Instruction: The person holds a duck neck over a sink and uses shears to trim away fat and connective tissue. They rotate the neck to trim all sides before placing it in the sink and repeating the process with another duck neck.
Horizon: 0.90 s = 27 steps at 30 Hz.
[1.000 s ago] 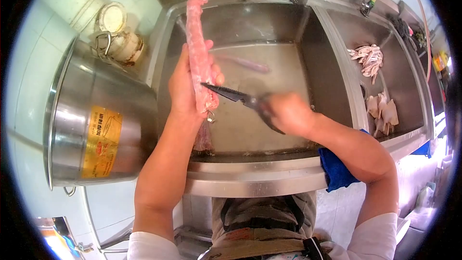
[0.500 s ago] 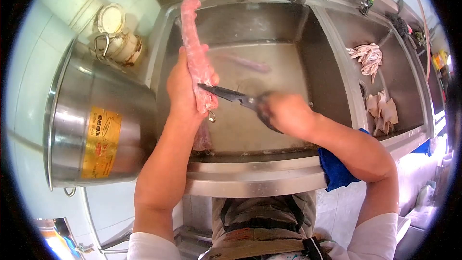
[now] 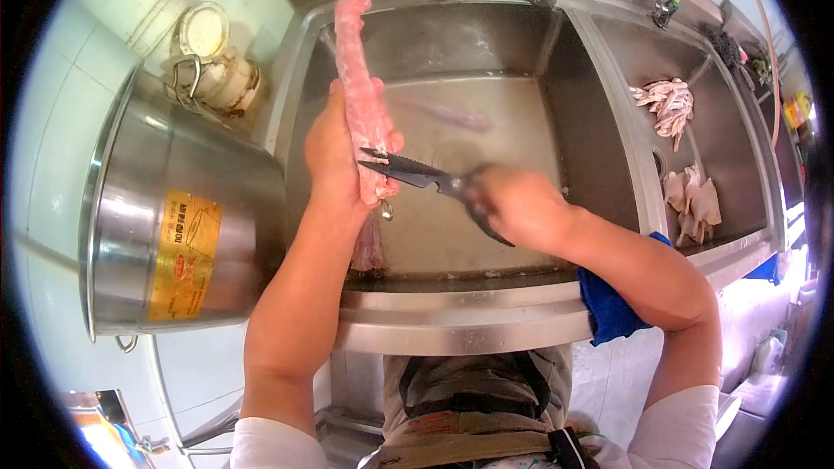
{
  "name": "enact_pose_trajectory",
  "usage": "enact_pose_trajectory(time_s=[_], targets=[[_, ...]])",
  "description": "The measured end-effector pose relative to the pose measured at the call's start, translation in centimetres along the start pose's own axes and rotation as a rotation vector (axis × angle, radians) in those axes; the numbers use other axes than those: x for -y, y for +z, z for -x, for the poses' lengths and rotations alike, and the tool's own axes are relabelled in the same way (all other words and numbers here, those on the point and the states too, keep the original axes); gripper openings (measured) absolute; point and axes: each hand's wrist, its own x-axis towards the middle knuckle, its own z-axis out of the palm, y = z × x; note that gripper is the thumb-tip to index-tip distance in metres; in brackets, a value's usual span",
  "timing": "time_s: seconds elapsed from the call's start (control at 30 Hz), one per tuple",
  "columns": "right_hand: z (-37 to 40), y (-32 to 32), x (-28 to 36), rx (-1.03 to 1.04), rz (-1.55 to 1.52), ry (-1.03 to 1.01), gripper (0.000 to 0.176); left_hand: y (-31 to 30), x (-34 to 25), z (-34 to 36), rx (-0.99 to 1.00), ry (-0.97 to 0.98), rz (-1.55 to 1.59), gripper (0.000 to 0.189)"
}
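Over the large sink basin, my left hand [image 3: 332, 152] is closed around a long pink skinned poultry neck [image 3: 352, 61], whose far end sticks up past the fingers. My right hand [image 3: 526, 208] grips black-handled scissors [image 3: 417, 172]. Their dark blades are slightly parted and lie across the lower part of the neck, near my left palm. Just below the neck's lower end shows a small shiny metal loop [image 3: 387, 210]. Another reddish neck-like piece [image 3: 369, 247] lies in the basin under my left wrist, and a blurred one [image 3: 447, 113] rests in the cloudy water.
A steel sink [image 3: 460, 313] surrounds the work. Its right basin holds a pile of pale strips [image 3: 669, 108] and pale flaps of skin [image 3: 692, 204]. A tall steel pot [image 3: 126, 234] stands left. A blue cloth [image 3: 612, 304] hangs over the front edge under my right forearm.
The scissor blades have parted, and both tips now show across the neck. Both hands stay almost in place; the whole view has shifted slightly.
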Motion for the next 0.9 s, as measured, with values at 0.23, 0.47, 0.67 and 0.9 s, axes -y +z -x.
enact_pose_trajectory(time_s=[0.23, 0.47, 0.67, 0.9], targets=[[0.0, -0.3, 0.2, 0.097, -0.023, 0.033, 0.017, -0.6, 0.1, -0.6, 0.072, 0.025, 0.059, 0.038], [-0.3, -0.3, -0.3, -0.050, -0.421, -0.006, 0.009, -0.9, 0.1, -0.8, 0.083, 0.030, 0.060, 0.038], [-0.2, 1.1, -0.9, -0.269, -0.049, -0.084, 0.008, -0.2, 0.4, -0.3, 0.064, 0.000, 0.001, 0.033], [-0.4, 1.2, -2.1, -0.191, 0.227, -0.077, 0.005, 0.3, 0.5, 0.5, 0.093, -0.044, 0.071, 0.031]])
